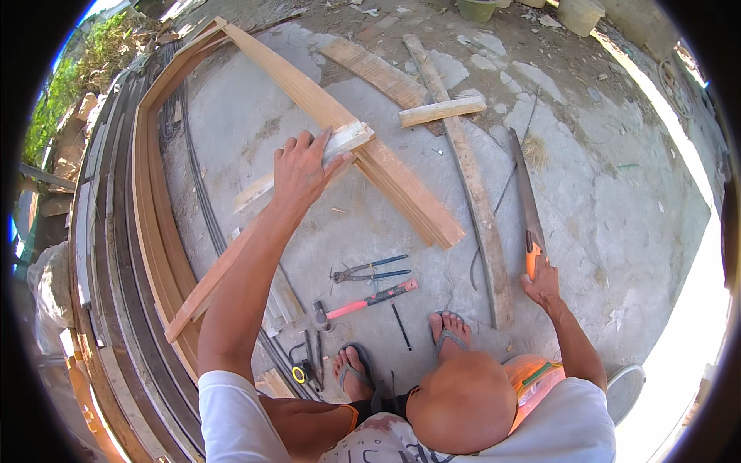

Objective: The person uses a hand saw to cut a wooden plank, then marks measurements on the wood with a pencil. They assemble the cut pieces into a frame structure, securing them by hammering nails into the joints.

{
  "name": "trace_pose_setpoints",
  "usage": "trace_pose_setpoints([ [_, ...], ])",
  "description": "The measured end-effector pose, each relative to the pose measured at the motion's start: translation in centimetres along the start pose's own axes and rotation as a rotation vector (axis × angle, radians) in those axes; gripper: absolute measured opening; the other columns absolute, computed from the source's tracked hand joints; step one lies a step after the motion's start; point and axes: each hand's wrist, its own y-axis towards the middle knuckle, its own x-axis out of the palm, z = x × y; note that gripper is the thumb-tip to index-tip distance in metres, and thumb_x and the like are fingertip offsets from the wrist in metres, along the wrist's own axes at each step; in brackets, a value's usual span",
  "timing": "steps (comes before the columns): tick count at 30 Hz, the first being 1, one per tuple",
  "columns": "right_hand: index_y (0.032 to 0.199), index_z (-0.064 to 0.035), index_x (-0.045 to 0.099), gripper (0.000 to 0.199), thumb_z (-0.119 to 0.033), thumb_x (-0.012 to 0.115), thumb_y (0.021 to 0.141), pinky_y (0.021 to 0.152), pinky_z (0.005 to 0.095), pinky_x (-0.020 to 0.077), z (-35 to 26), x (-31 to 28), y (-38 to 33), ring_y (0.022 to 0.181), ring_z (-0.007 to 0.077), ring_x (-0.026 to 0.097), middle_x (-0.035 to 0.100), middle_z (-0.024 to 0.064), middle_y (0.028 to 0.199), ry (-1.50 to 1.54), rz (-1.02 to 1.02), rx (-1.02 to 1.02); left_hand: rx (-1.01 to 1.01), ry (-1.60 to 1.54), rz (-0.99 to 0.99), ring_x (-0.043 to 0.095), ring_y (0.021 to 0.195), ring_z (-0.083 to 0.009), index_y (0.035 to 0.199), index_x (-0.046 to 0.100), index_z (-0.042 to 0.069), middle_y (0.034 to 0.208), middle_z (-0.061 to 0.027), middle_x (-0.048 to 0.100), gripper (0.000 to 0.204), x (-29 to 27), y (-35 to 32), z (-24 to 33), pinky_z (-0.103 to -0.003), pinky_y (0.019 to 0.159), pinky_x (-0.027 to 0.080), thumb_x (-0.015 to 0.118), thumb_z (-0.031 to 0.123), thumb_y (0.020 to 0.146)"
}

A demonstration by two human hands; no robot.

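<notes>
My left hand is closed round a pale wooden strip, its thumb along the side. The strip's end rests across a long reddish-brown board, part of a large angled wooden frame lying on the concrete. Off to my right, my right hand grips the orange handle of a handsaw. Its blade points away from me, low over the floor and apart from the wood. A second wooden piece slants under my left forearm, partly hidden.
Between frame and feet lie pincers, a red-handled hammer, a dark rod and a tape measure. A long plank with a short block across it lies ahead. Stacked metal lengths line the left.
</notes>
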Motion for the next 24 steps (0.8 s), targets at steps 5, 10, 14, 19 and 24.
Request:
trace_pose_setpoints([
  [5,0.115,0.0027,0.063,0.031,-0.016,0.073,0.093,0.060,0.0336,0.0502,-6.6,-6.8,-1.2,0.064,0.0165,0.062,0.066,0.0093,0.075,0.626,0.339,0.057,-0.059,-0.006,0.023,0.062,0.102,-0.0332,0.140,0.069,0.015,0.107,-0.0141,0.065,0.062,4.6,1.4,0.4,-0.050,0.087,0.047,0.073,0.056,0.094],
  [10,0.103,0.0020,0.062,0.019,-0.010,0.072,0.093,0.060,0.0298,0.0479,-17.1,-13.1,-4.4,0.066,0.0083,0.055,0.063,0.0051,0.073,0.978,0.196,-0.201,-0.098,-0.069,0.006,0.062,0.105,-0.0365,0.140,0.067,0.015,0.109,-0.0159,0.066,0.065,5.9,2.3,0.6,-0.050,0.091,0.049,0.076,0.056,0.091],
  [14,0.096,0.0008,0.061,0.020,-0.013,0.075,0.092,0.052,0.0298,0.0452,-22.0,-14.8,-4.3,0.058,0.0077,0.053,0.060,0.0031,0.064,1.168,-0.065,-0.160,-0.105,-0.062,0.008,0.061,0.107,-0.0380,0.137,0.065,0.009,0.110,-0.0172,0.066,0.067,6.3,2.7,1.1,-0.049,0.092,0.049,0.076,0.056,0.091],
  [19,0.095,0.0005,0.062,0.021,-0.013,0.077,0.090,0.048,0.0305,0.0443,-21.5,-14.1,-3.2,0.051,0.0079,0.054,0.057,0.0051,0.058,1.051,-0.075,-0.280,-0.133,0.000,-0.068,0.061,0.107,-0.0391,0.126,0.063,0.000,0.111,-0.0189,0.067,0.067,6.5,2.8,1.0,-0.049,0.092,0.049,0.075,0.057,0.092],
  [24,0.097,0.0025,0.064,0.019,-0.015,0.071,0.093,0.057,0.0283,0.0440,-20.8,-15.9,-3.5,0.064,0.0073,0.053,0.060,0.0025,0.071,1.129,-0.195,-0.281,-0.155,0.011,-0.098,0.061,0.107,-0.0399,0.117,0.063,-0.001,0.113,-0.0205,0.067,0.063,6.2,2.4,1.0,-0.050,0.092,0.048,0.074,0.056,0.094],
])
